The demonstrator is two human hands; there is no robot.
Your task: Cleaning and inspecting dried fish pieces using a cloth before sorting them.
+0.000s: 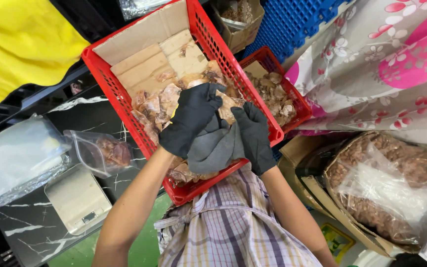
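While both gloved hands are working over the red basket, I'm pinching a grey cloth between left hand and right hand; next, I judge, a steady grip for wiping the dried pieces

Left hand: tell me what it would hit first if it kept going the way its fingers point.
The left hand points up and away over the red basket. It would likely first meet the brownish dried pieces piled there, then the cardboard liner; depth is hard to judge.
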